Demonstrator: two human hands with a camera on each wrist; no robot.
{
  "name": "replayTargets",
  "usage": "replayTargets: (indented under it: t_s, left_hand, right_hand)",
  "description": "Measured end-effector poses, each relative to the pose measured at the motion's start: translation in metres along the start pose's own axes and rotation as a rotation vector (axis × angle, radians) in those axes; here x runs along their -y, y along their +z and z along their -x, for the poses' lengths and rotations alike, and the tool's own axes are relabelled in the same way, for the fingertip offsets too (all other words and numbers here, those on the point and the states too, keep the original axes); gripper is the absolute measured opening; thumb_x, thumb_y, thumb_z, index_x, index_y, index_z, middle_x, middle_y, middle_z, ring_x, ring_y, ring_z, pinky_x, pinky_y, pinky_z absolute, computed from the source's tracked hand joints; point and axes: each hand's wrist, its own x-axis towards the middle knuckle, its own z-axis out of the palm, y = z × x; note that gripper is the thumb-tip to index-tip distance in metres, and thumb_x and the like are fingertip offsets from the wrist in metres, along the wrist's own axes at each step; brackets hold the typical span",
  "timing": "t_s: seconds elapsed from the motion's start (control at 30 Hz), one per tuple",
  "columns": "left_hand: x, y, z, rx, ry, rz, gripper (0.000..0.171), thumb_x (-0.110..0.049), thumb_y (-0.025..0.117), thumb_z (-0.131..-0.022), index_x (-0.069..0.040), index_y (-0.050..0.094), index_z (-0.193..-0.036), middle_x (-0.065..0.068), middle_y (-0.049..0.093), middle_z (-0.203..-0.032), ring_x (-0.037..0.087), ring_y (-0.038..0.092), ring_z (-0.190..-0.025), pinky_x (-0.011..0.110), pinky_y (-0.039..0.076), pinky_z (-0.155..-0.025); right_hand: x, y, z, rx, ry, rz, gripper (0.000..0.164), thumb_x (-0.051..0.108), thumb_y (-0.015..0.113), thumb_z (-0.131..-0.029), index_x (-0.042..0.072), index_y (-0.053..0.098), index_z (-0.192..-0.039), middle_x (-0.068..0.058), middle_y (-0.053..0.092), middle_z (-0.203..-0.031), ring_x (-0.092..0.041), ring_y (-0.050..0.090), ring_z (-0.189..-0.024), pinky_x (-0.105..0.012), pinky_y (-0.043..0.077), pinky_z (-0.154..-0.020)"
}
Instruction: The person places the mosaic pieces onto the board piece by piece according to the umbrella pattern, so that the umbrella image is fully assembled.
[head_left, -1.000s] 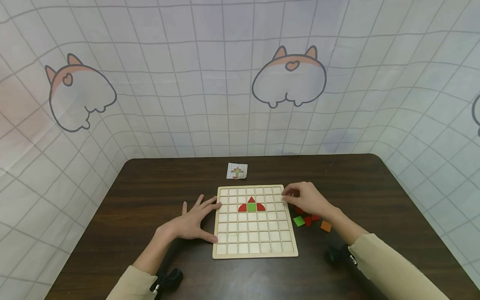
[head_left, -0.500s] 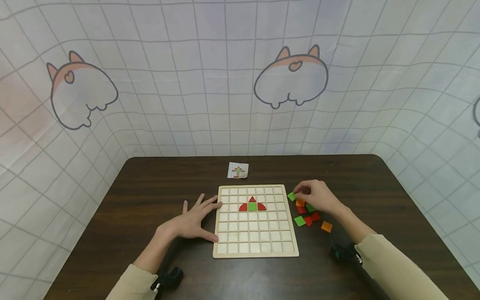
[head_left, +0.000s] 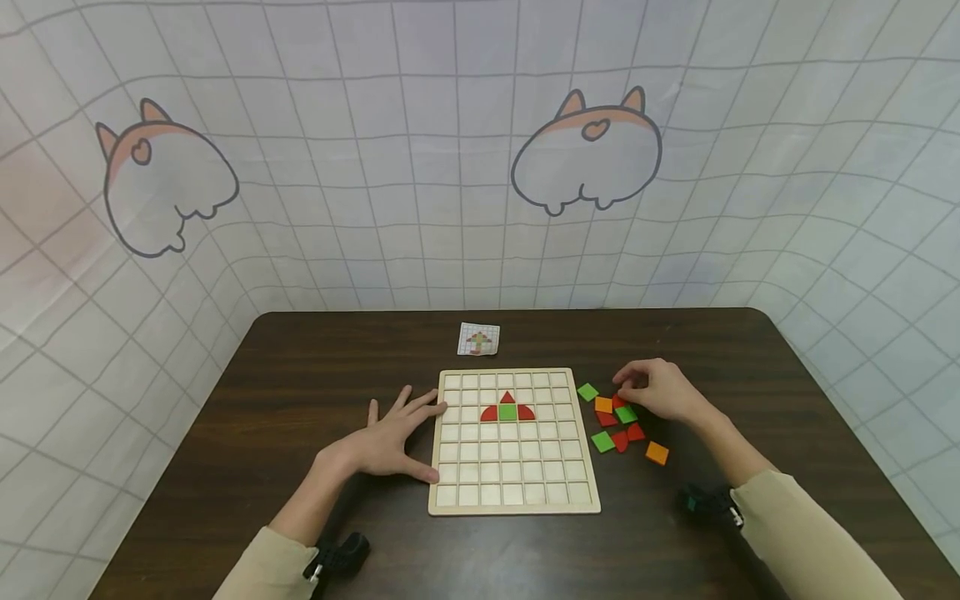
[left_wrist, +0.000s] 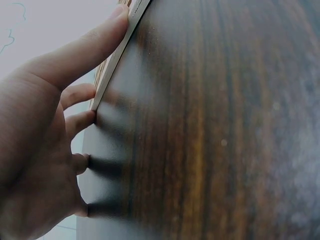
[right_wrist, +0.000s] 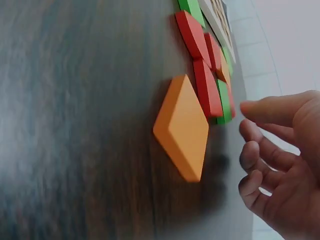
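My left hand [head_left: 390, 442] spreads its fingers along the left edge of the pale wooden grid board [head_left: 459, 510], with the thumb touching the rim lower down. On the board, a green square [head_left: 507, 412] sits between two red curved pieces [head_left: 489, 413], below a red triangle [head_left: 507, 397]. My right hand [head_left: 666, 390] hovers at the far right of the loose pieces, fingers loosely bent. Its fingertips are close to a red piece [head_left: 618, 401] and a green piece [head_left: 626, 414]. In the right wrist view, nothing shows between thumb and fingers.
Right of the board lie a green square [head_left: 588, 392], orange squares [head_left: 657, 453] and several red pieces [head_left: 635, 432]. A small card [head_left: 478, 340] printed with a coloured grid pattern lies behind the board. A white tiled-pattern curtain [head_left: 420, 200] surrounds the dark wooden table [head_left: 337, 358].
My right hand has moved right from the board's right edge, uncovering green, orange and red pieces. The left hand stays at the board's edge. The board pieces look the same.
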Motion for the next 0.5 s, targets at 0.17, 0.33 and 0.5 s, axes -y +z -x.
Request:
replayTargets:
  t_s: [0.17,0.33,0.5]
  left_hand:
    - [0.002,0.001,0.0,-0.005,0.007,0.003,0.104,-0.058,0.084,-0.08,-0.02,0.033,-0.162,0.007,0.01,-0.172,0.043,-0.01,-0.154,0.081,-0.013,-0.105]
    - [0.004,0.002,-0.001,-0.014,0.018,-0.005,0.103,-0.058,0.083,-0.08,-0.02,0.033,-0.162,0.008,0.011,-0.171,0.043,-0.01,-0.154,0.081,-0.013,-0.104]
    - [0.005,0.004,-0.002,-0.017,0.019,-0.008,0.104,-0.059,0.083,-0.08,-0.02,0.033,-0.162,0.008,0.011,-0.171,0.043,-0.01,-0.154,0.081,-0.012,-0.104]
  right_hand:
    - [-0.006,-0.001,0.002,0.02,0.007,0.01,0.014,0.007,0.072,-0.095,0.0,0.073,-0.108,-0.001,0.066,-0.086,-0.017,0.058,-0.074,-0.036,0.049,-0.07]
    - [-0.01,0.002,0.001,-0.029,0.004,0.03,0.013,0.006,0.068,-0.097,0.0,0.072,-0.108,-0.002,0.064,-0.085,-0.018,0.057,-0.073,-0.036,0.048,-0.069]
    - [-0.013,0.005,0.0,-0.059,0.003,0.046,0.013,0.007,0.067,-0.098,0.001,0.072,-0.108,-0.001,0.063,-0.085,-0.019,0.055,-0.073,-0.036,0.046,-0.068]
